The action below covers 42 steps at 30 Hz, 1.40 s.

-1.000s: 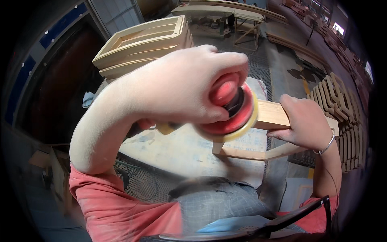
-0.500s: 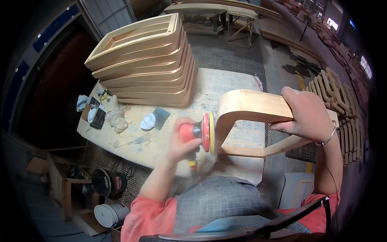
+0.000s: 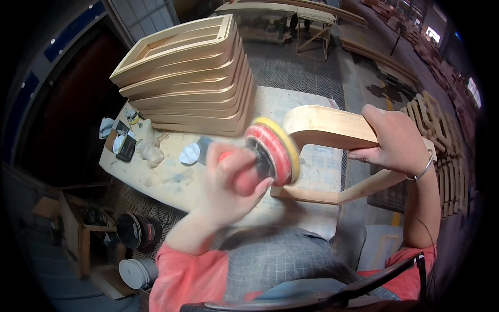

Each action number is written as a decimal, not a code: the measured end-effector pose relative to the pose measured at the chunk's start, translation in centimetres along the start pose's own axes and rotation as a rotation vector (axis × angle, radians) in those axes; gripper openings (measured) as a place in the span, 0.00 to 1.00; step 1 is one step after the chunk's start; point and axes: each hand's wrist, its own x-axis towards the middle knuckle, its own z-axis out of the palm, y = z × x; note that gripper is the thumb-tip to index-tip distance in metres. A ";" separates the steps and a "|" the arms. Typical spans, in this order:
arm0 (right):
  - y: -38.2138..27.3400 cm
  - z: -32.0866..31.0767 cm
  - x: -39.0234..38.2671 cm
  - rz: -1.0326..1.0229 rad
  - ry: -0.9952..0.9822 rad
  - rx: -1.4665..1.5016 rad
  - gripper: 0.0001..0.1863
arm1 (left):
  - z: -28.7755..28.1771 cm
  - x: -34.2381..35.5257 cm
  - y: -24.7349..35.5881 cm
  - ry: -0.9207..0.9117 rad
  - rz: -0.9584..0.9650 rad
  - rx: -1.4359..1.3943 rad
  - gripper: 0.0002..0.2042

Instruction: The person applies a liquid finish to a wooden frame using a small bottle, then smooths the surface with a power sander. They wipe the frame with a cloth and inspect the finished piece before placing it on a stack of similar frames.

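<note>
- From my remote seat, I judge this to be sanding: my left hand [image 3: 221,187] is wrapped around a round red-and-black sander [image 3: 270,156] with a yellow-rimmed pad.
- My right hand [image 3: 397,138] grasps the pale, round-cornered wooden frame [image 3: 332,125], partly over the whitish board tabletop [image 3: 283,99].
- Pad-to-corner contact I can't confirm from this angle.
- Next, I think, calls for following the curve evenly.

A round red-and-black hand sander [image 3: 271,154] tilts, its yellow pad [image 3: 292,149] facing right, just beside the rounded left corner of a pale, bare wooden frame [image 3: 332,126] standing on edge.
</note>
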 end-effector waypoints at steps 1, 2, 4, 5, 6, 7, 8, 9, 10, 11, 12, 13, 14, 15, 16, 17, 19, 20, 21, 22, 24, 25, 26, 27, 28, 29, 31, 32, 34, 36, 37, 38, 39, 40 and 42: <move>0.1 0.3 0.1 -0.016 0.020 0.011 0.34 | 0.7 -1.7 -0.9 0.009 -0.016 -0.044 0.29; 0.0 0.1 0.3 -0.011 0.015 0.012 0.34 | 1.7 -3.4 -1.7 0.032 -0.094 -0.135 0.29; 0.0 -0.1 0.4 -0.010 -0.008 0.028 0.32 | 2.8 -5.2 -3.2 0.033 -0.240 -0.304 0.30; 0.1 -0.1 0.3 -0.011 -0.008 0.028 0.31 | 2.8 -5.3 -3.4 0.025 -0.361 -0.409 0.28; 0.0 0.1 0.3 -0.006 -0.012 0.030 0.31 | 2.3 -4.9 -3.5 0.016 -0.454 -0.540 0.27; 0.0 0.3 0.3 -0.007 -0.015 0.032 0.30 | 1.5 -3.6 -3.4 0.012 -0.546 -0.668 0.27; -0.1 0.3 0.3 -0.010 -0.010 0.036 0.30 | 0.6 -2.7 -4.6 -0.054 -0.495 -0.610 0.27; -0.3 0.1 0.4 -0.025 -0.011 0.032 0.30 | -0.7 -1.4 -4.5 -0.106 -0.511 -0.644 0.28; -0.3 0.0 0.4 -0.027 -0.030 0.029 0.30 | -2.0 0.6 -4.6 -0.183 -0.397 -0.557 0.28; -0.2 -0.2 0.2 -0.018 -0.050 0.021 0.30 | -3.0 3.0 -4.6 -0.263 -0.276 -0.478 0.27; -0.2 -0.1 0.0 -0.026 -0.036 0.026 0.30 | -4.2 5.6 -3.7 -0.354 -0.211 -0.387 0.26; -0.2 0.1 -0.1 -0.036 -0.026 0.036 0.30 | -5.2 8.1 -2.5 -0.446 -0.152 -0.292 0.25; -0.3 0.2 0.1 -0.056 -0.008 0.043 0.30 | -6.1 10.3 -1.0 -0.538 -0.091 -0.202 0.25; -0.4 0.0 -0.1 -0.047 -0.020 0.034 0.30 | -6.3 12.4 0.1 -0.634 -0.019 -0.135 0.24; -0.3 -0.1 -0.4 -0.030 -0.028 0.029 0.30 | -6.1 14.3 1.2 -0.704 0.053 -0.048 0.25; -0.2 0.1 -0.6 -0.023 -0.037 0.028 0.30 | -5.7 15.9 2.2 -0.769 0.118 0.046 0.26; -0.1 0.7 -0.8 0.025 -0.037 0.046 0.32 | -4.6 18.4 4.2 -0.914 0.099 0.160 0.25; -0.3 0.2 -0.8 0.009 -0.043 0.036 0.31 | -4.3 19.2 5.9 -0.962 0.061 0.245 0.24; -0.5 -0.2 -0.9 -0.004 -0.051 0.026 0.30 | -3.7 20.0 7.4 -1.010 0.023 0.328 0.23; -0.7 -0.1 -0.8 -0.018 -0.044 0.026 0.30 | -3.5 20.4 8.5 -1.034 0.035 0.372 0.22; -1.3 -0.3 -0.8 -0.032 -0.034 0.033 0.30 | -3.5 21.2 9.5 -1.110 -0.045 0.396 0.23; -1.3 -0.3 -1.0 -0.022 -0.040 0.034 0.30 | -3.2 21.3 9.1 -1.109 -0.019 0.365 0.23; -1.3 -0.3 -1.1 -0.018 -0.033 0.028 0.29 | -3.3 21.0 8.7 -1.065 -0.013 0.333 0.23; -1.3 -0.4 -1.3 -0.018 -0.025 0.023 0.29 | -3.7 20.4 8.3 -1.019 -0.009 0.304 0.23; -1.4 -0.5 -1.8 -0.001 -0.022 0.013 0.29 | -4.0 19.8 7.7 -0.979 0.008 0.262 0.23; -1.4 -0.3 -1.7 0.004 -0.028 0.026 0.30 | -4.5 18.9 6.3 -0.938 0.018 0.200 0.25; -1.6 -0.1 -1.5 0.023 -0.027 0.035 0.30 | -5.5 16.6 2.4 -0.821 0.080 0.026 0.25; -1.6 0.0 -1.6 0.039 -0.031 0.033 0.30 | -5.5 15.2 0.7 -0.758 0.082 -0.057 0.26; -1.0 0.4 -1.7 0.041 -0.041 0.043 0.30 | -4.9 11.6 -1.9 -0.617 0.016 -0.248 0.26; -1.2 0.2 -1.3 0.027 -0.035 0.033 0.30 | -4.5 6.8 -3.9 -0.451 -0.110 -0.415 0.26; -1.1 0.0 -1.4 0.025 -0.026 0.028 0.30 | -3.6 4.6 -4.9 -0.369 -0.157 -0.488 0.27; -1.4 -0.2 -1.2 0.027 -0.017 0.023 0.30 | -2.8 2.5 -5.9 -0.320 -0.213 -0.566 0.28; -1.5 0.1 -0.8 0.012 -0.007 0.031 0.31 | -2.1 0.4 -6.4 -0.264 -0.281 -0.628 0.29; -1.5 0.2 -0.9 0.022 -0.012 0.009 0.31 | -0.7 -1.4 -6.5 -0.211 -0.401 -0.742 0.29; -1.3 0.4 -1.2 0.048 0.003 0.003 0.33 | 1.1 -3.7 -6.4 -0.180 -0.558 -0.945 0.28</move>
